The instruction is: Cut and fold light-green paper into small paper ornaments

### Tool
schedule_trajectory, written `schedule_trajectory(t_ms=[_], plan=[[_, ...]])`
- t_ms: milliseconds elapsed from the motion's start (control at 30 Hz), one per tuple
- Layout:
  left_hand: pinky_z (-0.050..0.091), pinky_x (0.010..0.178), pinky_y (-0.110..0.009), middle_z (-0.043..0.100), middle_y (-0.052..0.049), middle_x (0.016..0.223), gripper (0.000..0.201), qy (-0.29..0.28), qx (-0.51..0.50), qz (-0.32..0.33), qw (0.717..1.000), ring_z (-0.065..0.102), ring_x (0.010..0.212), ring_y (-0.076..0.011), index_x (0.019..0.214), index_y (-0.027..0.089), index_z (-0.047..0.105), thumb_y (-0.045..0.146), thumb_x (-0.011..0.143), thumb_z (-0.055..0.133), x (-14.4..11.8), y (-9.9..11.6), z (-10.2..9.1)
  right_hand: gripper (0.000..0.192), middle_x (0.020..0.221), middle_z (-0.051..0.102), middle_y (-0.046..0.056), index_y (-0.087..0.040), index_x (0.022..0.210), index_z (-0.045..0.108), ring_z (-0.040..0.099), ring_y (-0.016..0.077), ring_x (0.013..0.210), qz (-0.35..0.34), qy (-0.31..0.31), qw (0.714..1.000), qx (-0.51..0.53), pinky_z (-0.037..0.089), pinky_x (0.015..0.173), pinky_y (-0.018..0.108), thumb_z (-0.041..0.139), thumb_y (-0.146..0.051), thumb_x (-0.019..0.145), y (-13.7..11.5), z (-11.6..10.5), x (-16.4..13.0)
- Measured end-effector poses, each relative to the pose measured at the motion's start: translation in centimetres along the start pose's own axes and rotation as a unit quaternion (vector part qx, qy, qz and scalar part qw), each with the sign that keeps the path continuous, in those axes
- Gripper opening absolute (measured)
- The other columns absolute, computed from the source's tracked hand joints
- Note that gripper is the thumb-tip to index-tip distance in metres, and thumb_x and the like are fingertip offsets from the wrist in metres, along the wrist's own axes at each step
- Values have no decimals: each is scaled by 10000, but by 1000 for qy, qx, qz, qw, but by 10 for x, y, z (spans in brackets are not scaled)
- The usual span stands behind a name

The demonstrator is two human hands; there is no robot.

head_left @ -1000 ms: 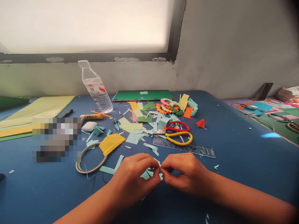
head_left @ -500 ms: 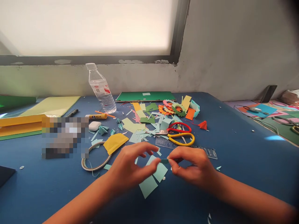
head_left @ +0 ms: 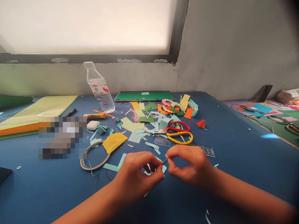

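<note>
A small piece of blue-green paper (head_left: 164, 161) is stretched between my two hands, just above the table. My left hand (head_left: 141, 171) pinches its left end between thumb and fingers. At the other end, the thumb and index finger of my right hand (head_left: 187, 161) close on it. Most of the piece is hidden by my fingertips. Light blue paper cutouts lie under and beside my left hand, among them an L-shaped strip (head_left: 114, 167). Beyond my right hand rest scissors (head_left: 181, 137) with one red and one yellow handle, over a clear stencil ruler (head_left: 207, 151).
A water bottle (head_left: 100, 90) stands tilted in view at the back. Left of my hands are a tape roll (head_left: 95, 168), a yellow paper piece (head_left: 114, 141), a glue stick (head_left: 95, 115) and a white case (head_left: 92, 125). Coloured scraps and paper rings (head_left: 169, 107) spread across the middle.
My left hand's open fingers have closed onto the paper's left end. My right hand keeps its pinch. The view has shifted slightly.
</note>
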State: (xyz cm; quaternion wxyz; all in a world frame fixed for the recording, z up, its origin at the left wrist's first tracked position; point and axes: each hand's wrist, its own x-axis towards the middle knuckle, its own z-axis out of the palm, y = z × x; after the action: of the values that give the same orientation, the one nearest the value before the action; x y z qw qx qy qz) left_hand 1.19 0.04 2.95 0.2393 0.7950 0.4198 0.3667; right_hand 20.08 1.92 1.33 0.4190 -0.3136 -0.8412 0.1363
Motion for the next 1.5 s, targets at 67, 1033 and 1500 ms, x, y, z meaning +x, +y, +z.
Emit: schedule_trajectory(t_ms=[67, 1033, 1500], plan=[[461, 436, -147, 622, 18, 499, 124, 41, 1, 10, 999, 555, 426, -79, 592, 149, 628, 62, 671, 589, 1, 0, -5, 115, 672, 669, 11, -199, 739, 592, 632, 138, 598, 36, 55, 998, -14, 523, 597, 242, 545, -96, 727, 7, -8, 3], [428, 516, -207, 628, -9, 676, 187, -54, -251, -279, 926, 545, 636, -133, 598, 153, 648, 291, 668, 751, 9, -10, -1, 233, 728, 599, -26, -186, 898, 593, 586, 106, 637, 382, -101, 839, 375, 492, 593, 228, 700, -346, 767, 0, 3, 6], [521, 489, -200, 616, 37, 641, 280, -7, -366, -350, 862, 576, 605, -115, 804, 164, 605, 265, 620, 790, 11, -8, 1, 259, 823, 677, -6, -213, 983, 632, 643, 131, 758, 400, -64, 854, 328, 517, 648, 215, 701, -238, 735, -1, 2, 7]])
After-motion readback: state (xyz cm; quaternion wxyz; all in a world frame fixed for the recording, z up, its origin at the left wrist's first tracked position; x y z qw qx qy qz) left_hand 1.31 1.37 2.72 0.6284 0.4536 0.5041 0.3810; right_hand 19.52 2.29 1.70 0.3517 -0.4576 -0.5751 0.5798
